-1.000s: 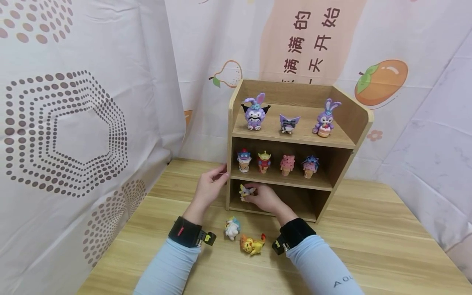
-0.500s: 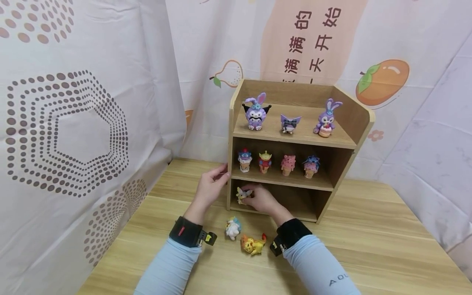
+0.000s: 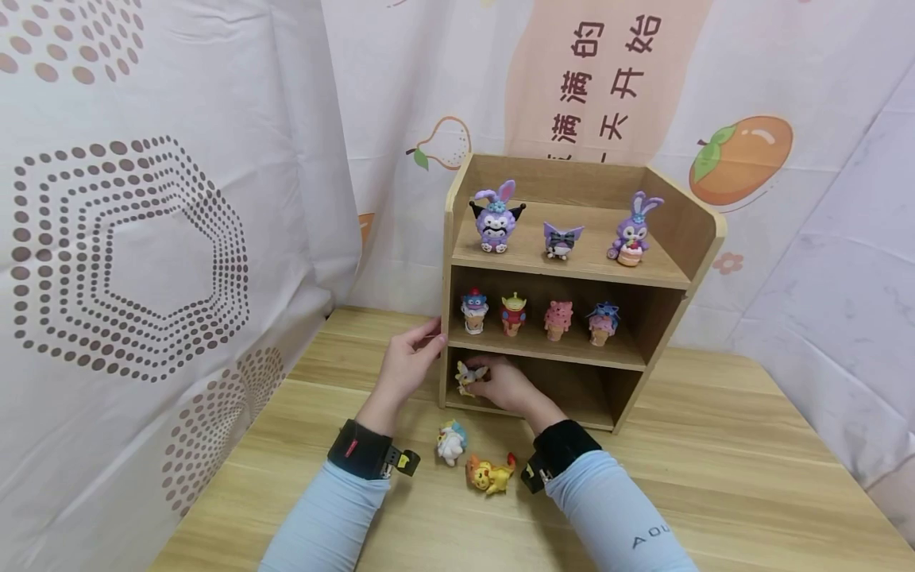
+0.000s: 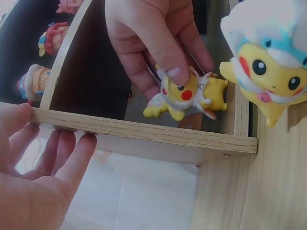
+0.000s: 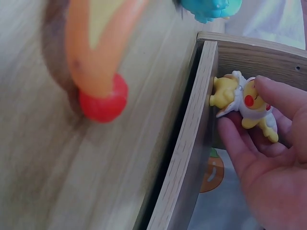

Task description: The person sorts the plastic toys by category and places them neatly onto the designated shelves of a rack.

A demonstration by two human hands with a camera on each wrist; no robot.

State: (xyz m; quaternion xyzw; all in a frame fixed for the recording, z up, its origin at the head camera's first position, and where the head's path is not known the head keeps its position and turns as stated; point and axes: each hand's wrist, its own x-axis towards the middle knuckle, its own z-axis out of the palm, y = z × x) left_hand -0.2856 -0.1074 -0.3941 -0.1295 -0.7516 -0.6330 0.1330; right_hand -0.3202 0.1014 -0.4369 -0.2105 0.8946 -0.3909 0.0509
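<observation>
My right hand (image 3: 509, 384) is inside the bottom compartment of the small wooden shelf (image 3: 568, 274), at its left end. Between thumb and fingers it pinches a yellow Pikachu figurine (image 5: 254, 98) with red cheeks and a pale grey-white eared costume. The figurine stands upright, its feet close to the compartment floor. My left hand (image 3: 409, 361) holds the shelf's left side panel (image 4: 144, 132), thumb at the front edge and fingertips against the outer face. On the table in front lie a white-and-blue capped Pikachu figurine (image 4: 268, 67) and a yellow-orange figurine (image 3: 490, 475) with a red-tipped tail.
Several ice-cream-cone figurines (image 3: 557, 319) line the middle tier. On the top tier stand a purple bunny-eared figurine (image 3: 495, 218), a small purple figurine with a dark bow (image 3: 561, 241) and a purple rabbit with a cake (image 3: 631, 230). Patterned curtains (image 3: 400, 79) hang behind the wooden table (image 3: 729, 461).
My right hand has moved a little left with the Pikachu figurine, closer to the left wall of the bottom compartment. The left hand keeps its place on the side panel.
</observation>
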